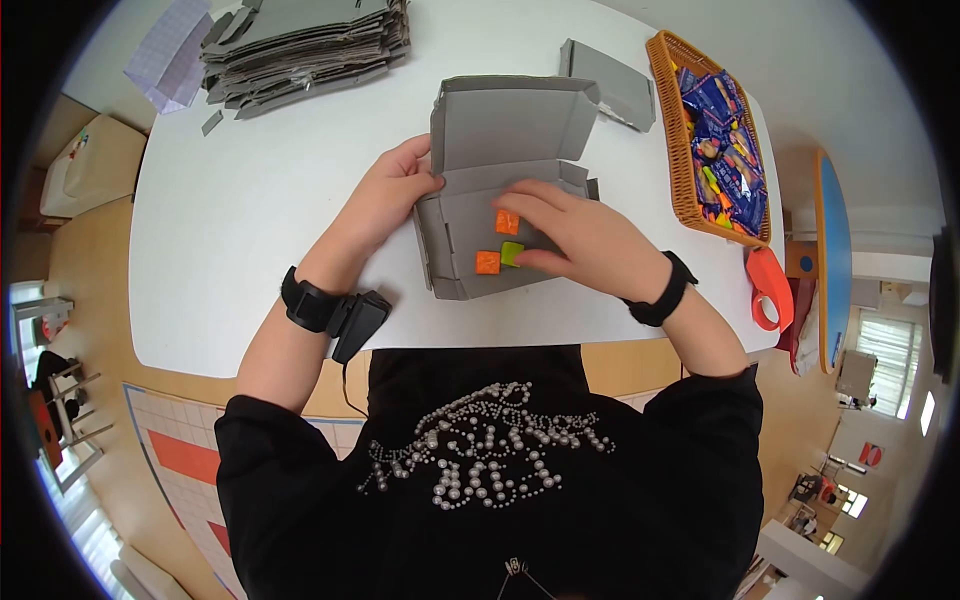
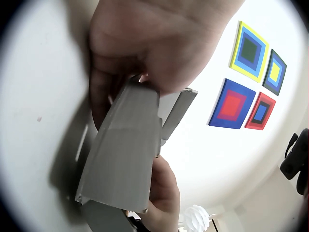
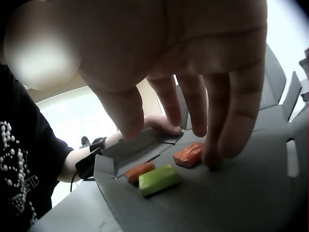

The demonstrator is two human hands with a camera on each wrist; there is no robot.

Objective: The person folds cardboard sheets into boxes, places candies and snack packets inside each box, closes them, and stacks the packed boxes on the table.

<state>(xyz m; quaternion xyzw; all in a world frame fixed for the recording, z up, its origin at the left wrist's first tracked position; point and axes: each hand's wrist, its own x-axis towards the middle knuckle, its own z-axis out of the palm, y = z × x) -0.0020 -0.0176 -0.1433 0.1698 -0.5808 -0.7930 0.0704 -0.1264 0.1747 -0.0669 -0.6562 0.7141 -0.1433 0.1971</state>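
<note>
An unfolded grey box (image 1: 512,118) lies on the table, its lid standing up at the back. Inside are two orange pieces (image 1: 487,262) (image 3: 189,155) and a green piece (image 3: 159,180), near one another. The left hand (image 1: 388,195) grips the box's left side at the hinge; in the left wrist view its fingers (image 2: 99,92) curl round the grey cardboard (image 2: 123,150). Over the box floor, the right hand (image 1: 590,238) has its fingers spread and bent slightly down, fingertips by the farther orange piece; the right wrist view shows nothing gripped.
Stacked grey cardboard (image 1: 310,50) stands at the back left. A closed grey box (image 1: 610,85) lies behind on the right, next to a wicker basket (image 1: 682,170) of blue-wrapped packets. Red tape (image 1: 768,290) is at the right edge of the white table (image 1: 250,250).
</note>
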